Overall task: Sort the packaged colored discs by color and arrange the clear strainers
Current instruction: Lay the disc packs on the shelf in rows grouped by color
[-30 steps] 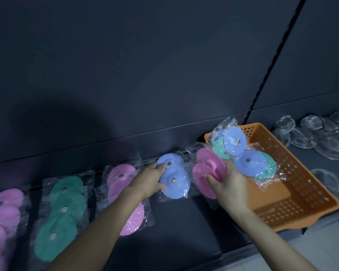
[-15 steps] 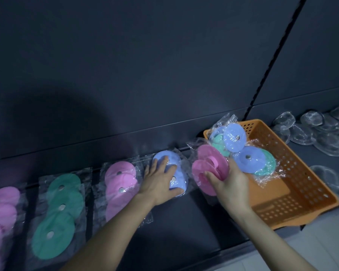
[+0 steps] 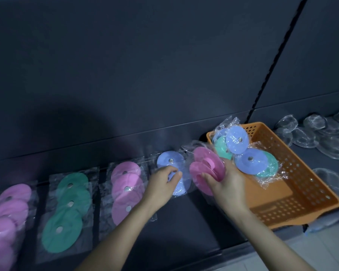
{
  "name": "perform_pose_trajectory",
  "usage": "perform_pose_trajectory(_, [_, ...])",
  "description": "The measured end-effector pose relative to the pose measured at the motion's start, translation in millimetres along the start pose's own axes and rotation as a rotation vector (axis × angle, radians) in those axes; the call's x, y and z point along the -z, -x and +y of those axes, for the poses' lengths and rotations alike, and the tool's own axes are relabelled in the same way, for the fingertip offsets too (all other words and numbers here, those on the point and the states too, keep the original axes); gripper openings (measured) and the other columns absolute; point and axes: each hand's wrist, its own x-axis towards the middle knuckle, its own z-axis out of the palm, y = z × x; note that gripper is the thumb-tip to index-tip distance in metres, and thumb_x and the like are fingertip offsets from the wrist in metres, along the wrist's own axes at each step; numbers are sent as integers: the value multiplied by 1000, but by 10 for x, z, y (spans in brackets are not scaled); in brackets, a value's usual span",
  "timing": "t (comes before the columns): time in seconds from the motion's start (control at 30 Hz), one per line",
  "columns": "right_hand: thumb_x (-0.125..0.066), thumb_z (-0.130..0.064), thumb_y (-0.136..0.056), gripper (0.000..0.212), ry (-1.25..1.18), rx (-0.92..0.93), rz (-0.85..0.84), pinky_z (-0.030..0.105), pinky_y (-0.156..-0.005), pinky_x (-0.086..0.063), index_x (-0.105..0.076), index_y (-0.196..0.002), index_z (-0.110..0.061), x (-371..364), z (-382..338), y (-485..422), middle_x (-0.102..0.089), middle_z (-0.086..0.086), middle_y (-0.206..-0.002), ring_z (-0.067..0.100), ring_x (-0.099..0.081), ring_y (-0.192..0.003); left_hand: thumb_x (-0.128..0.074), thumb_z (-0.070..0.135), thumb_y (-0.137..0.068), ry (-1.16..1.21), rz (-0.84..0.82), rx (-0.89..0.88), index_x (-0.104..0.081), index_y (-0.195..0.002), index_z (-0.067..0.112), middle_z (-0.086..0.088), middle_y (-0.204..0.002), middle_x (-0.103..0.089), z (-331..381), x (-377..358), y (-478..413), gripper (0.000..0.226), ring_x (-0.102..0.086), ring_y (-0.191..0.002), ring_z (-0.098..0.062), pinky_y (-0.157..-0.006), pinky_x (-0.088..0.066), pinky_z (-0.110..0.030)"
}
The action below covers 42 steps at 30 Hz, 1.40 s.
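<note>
On the dark shelf lie packs of discs in a row: pink discs [image 3: 8, 212] at far left, green discs [image 3: 67, 210], pink discs [image 3: 125, 184], then blue discs [image 3: 171, 163]. My left hand [image 3: 162, 184] rests on the blue pack, fingers curled over its wrapper. My right hand [image 3: 223, 184] holds a pack of pink discs [image 3: 205, 167] just right of the blue pack. Behind it, packs of blue and green discs [image 3: 249, 155] lean in the orange basket [image 3: 301, 194]. Clear strainers [image 3: 321, 137] lie at the far right.
The shelf's dark back wall rises behind the row. A black slotted upright [image 3: 270, 61] divides the wall above the basket. One clear strainer [image 3: 325, 173] lies right of the basket. The shelf's front edge [image 3: 233, 253] runs below my arms, with pale floor beyond.
My left hand pressed flat on the blue pack, then drew back with fingers curled at its edge. The pack has shifted slightly right. The right hand kept the pink pack almost still.
</note>
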Motion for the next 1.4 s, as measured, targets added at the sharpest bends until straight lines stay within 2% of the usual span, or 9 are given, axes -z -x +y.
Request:
perform_pose_trajectory(0.07, [-79,-11,-72,38,10,69,-21,-2,-62,-36,-57,-99,-26,-24,-64,24,-59,-32,-70,-23,-53,-74,-55,32,-93,228,6,151,-66,-94,5,0,-89,-65,72,42,106,28,-61,-85,-14,-79,-50,-30])
perform_pose_trajectory(0.17, [-75,-6,-74,35,195,326,-86,20,-66,-49,-61,-106,-15,-59,-149,106,-68,-9,-89,13,-66,-81,-51,60,-85,914,-217,491,-62,-112,10,-11,-111,-67,178,143,200,57,-66,-102,-28,-86,-55,-45])
perform_pose_trajectory(0.27, [-73,0,-66,48,315,550,-238,36,-76,-56,-64,-113,-5,-137,-199,244,-67,12,-107,32,-66,-94,-47,64,-84,1288,-286,539,-62,-119,1,-23,-119,-63,184,302,225,74,-64,-106,-35,-89,-52,-51])
perform_pose_trajectory(0.4, [-73,-20,-76,44,284,646,-424,42,-95,-50,-64,-116,-3,-195,-218,410,-62,15,-121,31,-59,-115,-53,9,-91,1092,-38,555,-58,-117,-8,-21,-93,-68,47,329,305,32,-67,-81,-32,-66,-54,-38])
perform_pose_trajectory(0.53, [-59,-41,-88,47,80,304,-361,15,-107,-30,-60,-123,-10,-205,-272,455,-52,3,-133,13,-44,-129,-59,-3,-86,1065,69,493,-56,-115,-2,-20,-95,-68,-145,391,388,30,-67,-81,-32,-63,-55,-37])
perform_pose_trajectory(0.7, [-76,-32,-76,27,-390,-229,-356,-4,-68,-39,-54,-93,-32,-211,-399,306,-62,-43,-82,-23,-56,-84,-68,-3,-71,1081,27,339,-65,-105,9,-5,-88,-74,-271,442,462,36,-71,-79,-21,-61,-55,-32])
perform_pose_trajectory(0.87, [-88,-44,-57,90,-620,-518,-601,39,-84,-57,-33,-128,-35,-299,-386,322,-72,-3,-104,14,-70,-93,-75,-2,-62,1131,54,301,-67,-104,13,-13,-99,-72,-380,436,547,45,-69,-85,-29,-65,-56,-36])
perform_pose_trajectory(1.13, [-71,1,-77,77,-428,-548,-393,35,-76,-55,-35,-142,-20,-496,-337,381,-64,2,-79,16,-63,-71,-70,19,-82,788,66,320,-64,-104,7,-15,-108,-68,-524,512,774,26,-63,-95,-24,-86,-48,-40])
perform_pose_trajectory(1.4, [-76,-16,-74,76,-169,-390,-562,14,-61,-47,-38,-140,-18,-591,-483,574,-58,-9,-83,-1,-59,-64,-70,3,-80,569,241,298,-61,-80,2,-10,-76,-66,-609,543,958,8,-59,-69,-22,-64,-45,-36])
